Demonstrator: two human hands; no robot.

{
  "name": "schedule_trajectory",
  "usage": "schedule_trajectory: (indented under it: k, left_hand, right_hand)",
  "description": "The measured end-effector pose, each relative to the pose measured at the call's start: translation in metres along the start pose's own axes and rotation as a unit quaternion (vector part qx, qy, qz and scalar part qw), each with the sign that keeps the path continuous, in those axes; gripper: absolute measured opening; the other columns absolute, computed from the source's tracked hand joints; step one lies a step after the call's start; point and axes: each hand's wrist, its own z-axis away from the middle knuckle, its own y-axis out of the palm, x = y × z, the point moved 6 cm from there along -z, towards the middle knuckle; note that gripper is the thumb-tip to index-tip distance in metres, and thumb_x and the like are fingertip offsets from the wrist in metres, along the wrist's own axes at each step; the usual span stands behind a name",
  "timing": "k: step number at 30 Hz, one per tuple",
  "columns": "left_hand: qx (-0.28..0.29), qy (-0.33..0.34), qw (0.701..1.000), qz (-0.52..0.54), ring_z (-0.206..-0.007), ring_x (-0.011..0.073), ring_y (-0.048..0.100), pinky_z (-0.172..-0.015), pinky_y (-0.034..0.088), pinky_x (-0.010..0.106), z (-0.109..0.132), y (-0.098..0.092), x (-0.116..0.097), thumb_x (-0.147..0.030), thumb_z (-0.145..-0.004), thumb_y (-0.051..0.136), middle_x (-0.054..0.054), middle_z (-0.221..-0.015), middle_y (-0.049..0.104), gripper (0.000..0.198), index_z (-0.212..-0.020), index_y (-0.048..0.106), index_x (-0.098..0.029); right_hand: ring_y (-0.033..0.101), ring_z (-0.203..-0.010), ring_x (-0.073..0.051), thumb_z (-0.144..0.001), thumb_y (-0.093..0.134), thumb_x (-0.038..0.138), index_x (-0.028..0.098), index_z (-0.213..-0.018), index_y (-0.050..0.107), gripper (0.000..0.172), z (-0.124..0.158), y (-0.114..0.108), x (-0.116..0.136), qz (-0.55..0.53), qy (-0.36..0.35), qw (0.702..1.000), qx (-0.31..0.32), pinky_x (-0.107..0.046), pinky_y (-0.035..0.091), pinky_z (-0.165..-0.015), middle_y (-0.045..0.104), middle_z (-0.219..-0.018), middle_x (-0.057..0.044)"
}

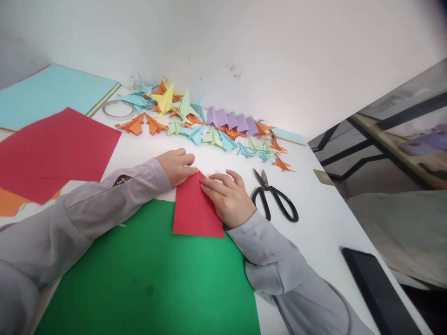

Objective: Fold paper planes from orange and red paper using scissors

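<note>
A small sheet of red paper (196, 211) lies partly over a larger green sheet (150, 279), its upper end folded to a point. My left hand (177, 166) has curled fingers, with a fingertip and thumb at that pointed top. From the right side, my right hand (232, 197) presses its closely held fingers on the folded upper right edge. Part of that edge is hidden under the fingers. Black-handled scissors (270, 188) lie with blades apart, just right of my right hand.
Folded paper shapes (164, 98) in several colours line the wall, beside a purple pleated strip (232, 120). A tape roll (118, 109), a large red sheet (59, 153) and blue sheets (56, 95) lie left. A black phone-like device (379, 291) rests near the right table edge.
</note>
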Motion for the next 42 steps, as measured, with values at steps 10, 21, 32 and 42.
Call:
schedule_trajectory:
  k: [10, 21, 32, 42]
  left_hand:
    - [-0.018, -0.016, 1.000, -0.010, -0.074, 0.0184, 0.048, -0.069, 0.044, 0.034, 0.0009, 0.0010, -0.0002, -0.018, -0.087, 0.041, 0.011, -0.092, 0.059, 0.029, -0.105, 0.063, -0.016]
    - [-0.017, -0.018, 1.000, 0.003, -0.073, 0.0177, 0.045, -0.067, 0.042, 0.031, 0.0026, 0.0029, 0.0014, -0.018, -0.085, 0.045, 0.009, -0.095, 0.056, 0.031, -0.109, 0.063, -0.026]
    - [-0.030, -0.015, 0.999, -0.015, -0.073, 0.0191, 0.046, -0.063, 0.041, 0.031, 0.0024, 0.0015, 0.0004, -0.020, -0.087, 0.044, 0.010, -0.094, 0.059, 0.028, -0.106, 0.064, -0.022]
    - [0.000, -0.030, 0.999, -0.033, -0.079, 0.0207, 0.050, -0.065, 0.041, 0.033, 0.0003, -0.0008, -0.0009, -0.017, -0.086, 0.045, 0.012, -0.097, 0.061, 0.023, -0.099, 0.062, -0.012]
  right_hand:
    - [0.056, -0.100, -0.020, -0.090, 0.046, 0.009, 0.021, -0.099, 0.066, 0.025, 0.0015, 0.0023, -0.0003, -0.007, 0.015, 1.000, -0.002, -0.051, 0.027, -0.101, 0.069, -0.106, -0.003]
    - [0.056, -0.099, -0.020, -0.090, 0.045, 0.010, 0.021, -0.098, 0.066, 0.025, 0.0013, 0.0024, -0.0006, 0.002, 0.009, 1.000, 0.001, -0.049, 0.029, -0.100, 0.070, -0.106, -0.002]
    - [0.056, -0.099, -0.020, -0.089, 0.046, 0.009, 0.020, -0.099, 0.066, 0.024, 0.0015, 0.0033, -0.0013, -0.008, 0.010, 1.000, 0.000, -0.048, 0.028, -0.100, 0.070, -0.106, -0.003]
    - [0.057, -0.097, -0.019, -0.091, 0.043, 0.010, 0.018, -0.099, 0.066, 0.026, 0.0005, 0.0016, -0.0005, 0.004, 0.007, 1.000, -0.004, -0.046, 0.026, -0.102, 0.070, -0.105, -0.002]
